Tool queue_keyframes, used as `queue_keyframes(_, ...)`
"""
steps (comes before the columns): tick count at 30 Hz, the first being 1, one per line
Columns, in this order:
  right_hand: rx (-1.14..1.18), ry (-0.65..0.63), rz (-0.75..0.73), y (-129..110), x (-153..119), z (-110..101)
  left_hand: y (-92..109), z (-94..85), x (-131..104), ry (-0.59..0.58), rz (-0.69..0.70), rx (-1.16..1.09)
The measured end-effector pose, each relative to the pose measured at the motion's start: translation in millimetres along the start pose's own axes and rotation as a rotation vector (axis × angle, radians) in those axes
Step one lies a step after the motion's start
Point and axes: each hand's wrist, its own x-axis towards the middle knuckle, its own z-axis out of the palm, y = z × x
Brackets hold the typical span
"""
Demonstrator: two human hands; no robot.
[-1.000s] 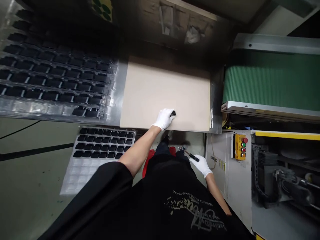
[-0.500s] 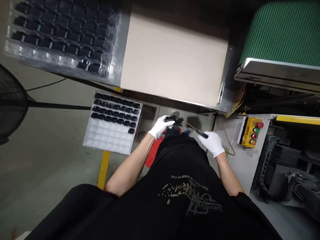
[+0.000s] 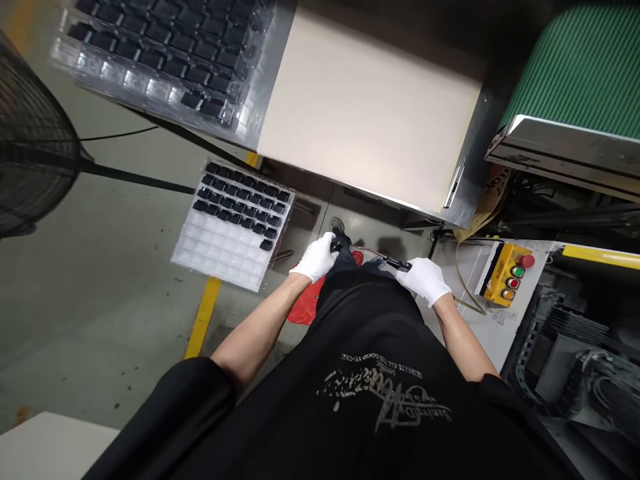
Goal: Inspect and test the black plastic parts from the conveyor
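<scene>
My left hand (image 3: pixel 317 260), in a white glove, is closed around a small dark moulded part (image 3: pixel 337 245). The part's outline merges with the dark trousers and shoe below it. My gloved right hand (image 3: pixel 424 280) grips a slim black-handled tool (image 3: pixel 398 263). From its handle a thin, slightly curved reddish tip reaches left toward the part; whether the two touch I cannot tell. Left of my hands is a clear plastic tray (image 3: pixel 220 257), its far rows filled with similar black parts and its near pockets bare.
At the upper left lies a larger clear tray (image 3: pixel 127 77) of black parts. A beige-topped table (image 3: pixel 370 113) stands ahead. To the right are a green ribbed conveyor belt (image 3: pixel 580 73) and a yellow button box (image 3: pixel 505 275). A fan (image 3: pixel 35 147) stands far left.
The view has shifted, so the table and trays appear moved. My left hand has turned a little around the dark part, and the tool's tip is now nearer to it.
</scene>
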Motion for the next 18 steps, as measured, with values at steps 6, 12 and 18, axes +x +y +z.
queue_keyframes(6, 0.066, -0.056, 0.017, 9, 9, 2, 10, -19.1, 11, -0.242, -0.073, -0.203)
queue_keyframes(12, 0.259, -0.105, -0.028, 22, 4, 12, 32, -44.5, 19, -0.596, -0.133, -0.419)
queue_keyframes(18, 0.182, -0.056, 0.002, 3, 14, -6, 43, -40.0, 38, -0.714, -0.088, -0.022)
